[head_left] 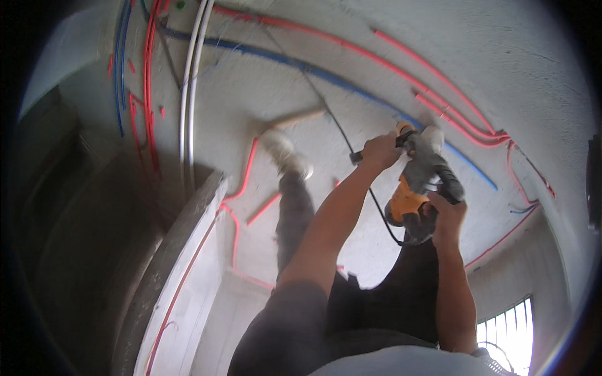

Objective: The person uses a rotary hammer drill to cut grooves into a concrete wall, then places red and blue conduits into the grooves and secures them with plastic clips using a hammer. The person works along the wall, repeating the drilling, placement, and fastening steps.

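Observation:
A yellow, black and grey rotary hammer drill (407, 199) is held in front of me with its front end pointing away, toward the grey floor. My left hand (381, 152) is closed around its black side handle, whose end sticks out to the left of the fist. Around the rear grip wraps my right hand (448, 216). A black power cord (380, 210) runs from the back of the tool and off to the far left across the floor. Close beyond the drill's front lies a blue conduit (351, 86); whether the tool touches anything there cannot be made out.
Red conduits (351, 45) curve along the far side and right. Two white pipes (190, 94) run on the left, beside a raised ledge (169, 263). A wooden stick (303, 118) lies near my left shoe (285, 150). A barred window (509, 329) is at lower right.

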{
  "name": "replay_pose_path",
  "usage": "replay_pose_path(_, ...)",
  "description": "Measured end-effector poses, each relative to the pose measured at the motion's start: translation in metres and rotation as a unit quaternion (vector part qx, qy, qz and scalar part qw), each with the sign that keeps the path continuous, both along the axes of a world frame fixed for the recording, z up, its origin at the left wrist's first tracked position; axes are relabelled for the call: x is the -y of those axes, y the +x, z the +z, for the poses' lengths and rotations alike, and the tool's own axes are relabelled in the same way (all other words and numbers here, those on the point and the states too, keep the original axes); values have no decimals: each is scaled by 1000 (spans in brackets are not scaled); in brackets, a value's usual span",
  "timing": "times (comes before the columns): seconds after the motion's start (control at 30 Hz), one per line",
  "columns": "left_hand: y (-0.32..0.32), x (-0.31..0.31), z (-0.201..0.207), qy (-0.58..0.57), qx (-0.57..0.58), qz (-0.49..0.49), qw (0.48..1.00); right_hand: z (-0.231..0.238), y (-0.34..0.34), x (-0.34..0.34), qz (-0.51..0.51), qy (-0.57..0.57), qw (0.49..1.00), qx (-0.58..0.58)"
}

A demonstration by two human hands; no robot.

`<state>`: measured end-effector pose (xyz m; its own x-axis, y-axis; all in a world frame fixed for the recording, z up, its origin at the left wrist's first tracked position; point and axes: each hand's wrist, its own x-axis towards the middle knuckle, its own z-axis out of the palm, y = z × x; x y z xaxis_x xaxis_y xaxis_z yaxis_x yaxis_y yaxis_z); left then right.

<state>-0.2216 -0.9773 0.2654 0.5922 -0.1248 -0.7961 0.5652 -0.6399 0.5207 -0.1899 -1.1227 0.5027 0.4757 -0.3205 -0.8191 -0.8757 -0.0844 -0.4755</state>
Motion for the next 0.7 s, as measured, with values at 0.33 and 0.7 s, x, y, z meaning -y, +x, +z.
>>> replay_pose_path(0.33, -74, -342, 94, 158, -8, -14, 987, -63, 5, -192, 161, 137, 977, -19)
replay_pose_path(0.7, -232, -730, -107, 354, -93, -471, 803, -208, -79, -266, 444, 101, 886, -82)
